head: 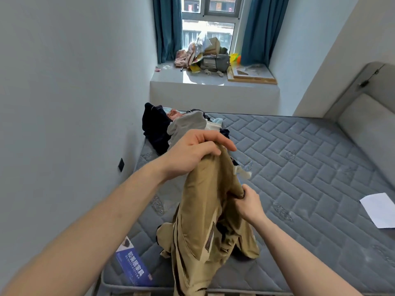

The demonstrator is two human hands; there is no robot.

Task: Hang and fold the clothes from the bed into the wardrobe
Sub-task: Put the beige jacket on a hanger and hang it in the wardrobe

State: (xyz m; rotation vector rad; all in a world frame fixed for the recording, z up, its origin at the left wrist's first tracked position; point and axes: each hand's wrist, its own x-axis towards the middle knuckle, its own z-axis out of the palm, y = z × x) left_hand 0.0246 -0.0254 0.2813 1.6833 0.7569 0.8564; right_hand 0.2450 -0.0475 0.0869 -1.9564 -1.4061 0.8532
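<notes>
Small bedroom with plain pale walls (64, 82), and most of the shot is taken up by a bare grey quilted mattress (299, 167) with a brick-style stitch pattern. Padded grey headboard (367, 116) runs along the right side. At the far end is a window (210, 22) with teal curtains (168, 28) on both sides, and the deep white sill (192, 79) under it is stacked with bags, papers and a flat wooden frame.

Next biggest thing is the tan jacket (205, 231), held up over the near left part of the mattress, hanging down with its lower end draping past the mattress edge. It has dark trim stripes and a brownish patch on it.

Behind it, at the far left corner of the bed against the wall, sits the clothes pile (171, 127): dark navy stuff, something grey, bits of pink and light blue, all jumbled together.

Left hand (192, 150) is up top, fingers curled down over the bunched upper end of the jacket and gripping it. Right hand (248, 204) is lower and closer in, fingers closed into a fistful of the tan fabric around the middle.

Smaller stuff: a blue label (132, 263) with white Chinese characters stuck on the near left corner of the mattress, a white sheet of paper (379, 210) lying flat near the right edge, and a small dark wall socket (121, 164) low on the left wall.
</notes>
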